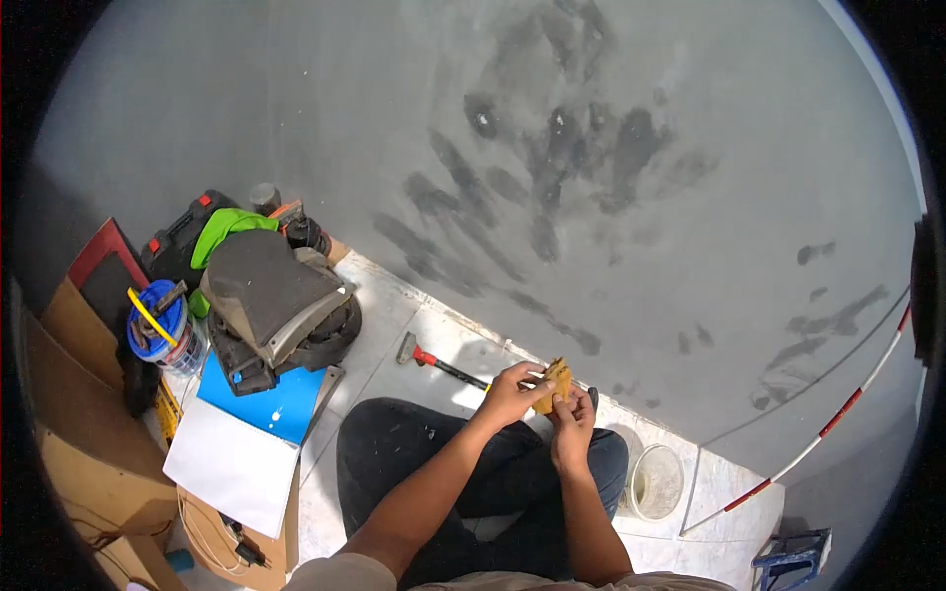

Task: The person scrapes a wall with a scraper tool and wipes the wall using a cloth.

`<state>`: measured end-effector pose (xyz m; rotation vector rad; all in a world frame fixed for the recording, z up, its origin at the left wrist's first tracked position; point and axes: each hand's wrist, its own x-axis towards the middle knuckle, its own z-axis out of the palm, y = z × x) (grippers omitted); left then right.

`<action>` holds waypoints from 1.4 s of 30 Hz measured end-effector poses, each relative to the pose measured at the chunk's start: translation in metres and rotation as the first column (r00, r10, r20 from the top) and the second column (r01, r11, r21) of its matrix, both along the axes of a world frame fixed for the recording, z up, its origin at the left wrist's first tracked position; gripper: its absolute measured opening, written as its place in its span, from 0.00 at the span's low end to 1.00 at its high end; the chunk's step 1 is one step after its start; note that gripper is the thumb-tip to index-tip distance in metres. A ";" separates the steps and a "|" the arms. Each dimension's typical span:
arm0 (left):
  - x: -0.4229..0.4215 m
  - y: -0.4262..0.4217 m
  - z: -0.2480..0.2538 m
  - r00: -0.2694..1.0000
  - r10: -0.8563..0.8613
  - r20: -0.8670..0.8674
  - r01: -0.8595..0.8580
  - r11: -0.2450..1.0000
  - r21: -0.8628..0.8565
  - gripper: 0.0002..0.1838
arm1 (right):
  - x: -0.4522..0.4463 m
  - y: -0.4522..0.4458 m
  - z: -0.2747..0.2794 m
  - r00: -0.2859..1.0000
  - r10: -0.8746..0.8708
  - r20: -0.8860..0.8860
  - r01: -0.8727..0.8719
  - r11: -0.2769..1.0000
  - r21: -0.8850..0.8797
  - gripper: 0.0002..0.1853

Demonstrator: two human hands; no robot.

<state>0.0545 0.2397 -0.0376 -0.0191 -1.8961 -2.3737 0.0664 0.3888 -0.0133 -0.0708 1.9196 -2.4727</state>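
Observation:
A small yellowish-brown folded piece [556, 385], perhaps sandpaper, is held up between both hands over the crossed legs. My left hand [511, 396] pinches its left side with thumb and fingers. Closed on its lower right part is my right hand [572, 414]. A scraper with a red and black handle [426, 358] lies on the tiled floor just left of my left hand. In front rises a grey wall [325, 128] with dark smeared patches.
At left are a black bag [266, 286], a blue-lidded bucket [163, 320], an open notebook [236, 463] and cardboard [108, 473]. A white bucket [657, 482] stands right of the knee. A red-white pole [803, 451] leans at right near a blue stool [793, 557].

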 end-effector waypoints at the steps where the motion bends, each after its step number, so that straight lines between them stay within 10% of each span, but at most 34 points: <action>1: -0.001 -0.004 0.000 1.000 0.009 0.030 -0.010 1.000 0.027 0.23 | -0.004 0.003 -0.007 1.000 0.021 0.003 -0.021 1.000 0.019 0.18; 10: -0.013 -0.008 -0.010 0.989 0.145 -0.004 -0.145 0.989 -0.032 0.22 | -0.012 -0.022 -0.001 0.938 -0.019 -0.347 0.151 0.922 0.357 0.27; 14: -0.016 -0.007 -0.014 0.995 0.087 0.043 -0.089 0.996 0.032 0.22 | -0.022 -0.018 -0.016 0.992 0.085 -0.091 -0.063 0.974 0.217 0.20; 16: -0.021 -0.005 -0.022 0.987 0.160 -0.030 -0.158 0.987 0.034 0.22 | -0.021 -0.022 -0.014 0.969 0.206 0.133 -0.190 0.974 -0.123 0.19; 27: -0.014 -0.009 0.001 0.958 0.286 0.036 -0.284 0.958 -0.045 0.19 | -0.026 -0.028 -0.019 0.993 0.108 0.054 -0.103 0.991 -0.079 0.08; 33: -0.014 -0.014 0.001 0.936 0.350 0.032 -0.348 0.936 -0.045 0.17 | -0.036 -0.032 -0.021 0.994 0.052 -0.097 -0.012 0.928 0.373 0.15; 37: -0.020 -0.019 -0.006 0.895 0.436 0.093 -0.443 0.894 0.069 0.15 | -0.066 -0.082 0.100 0.626 0.326 -0.708 0.414 0.631 0.656 0.22; 42: -0.022 -0.026 -0.004 0.880 0.449 0.155 -0.475 0.820 0.319 0.14 | -0.104 -0.173 0.259 0.057 0.798 -0.600 0.697 0.398 0.596 0.16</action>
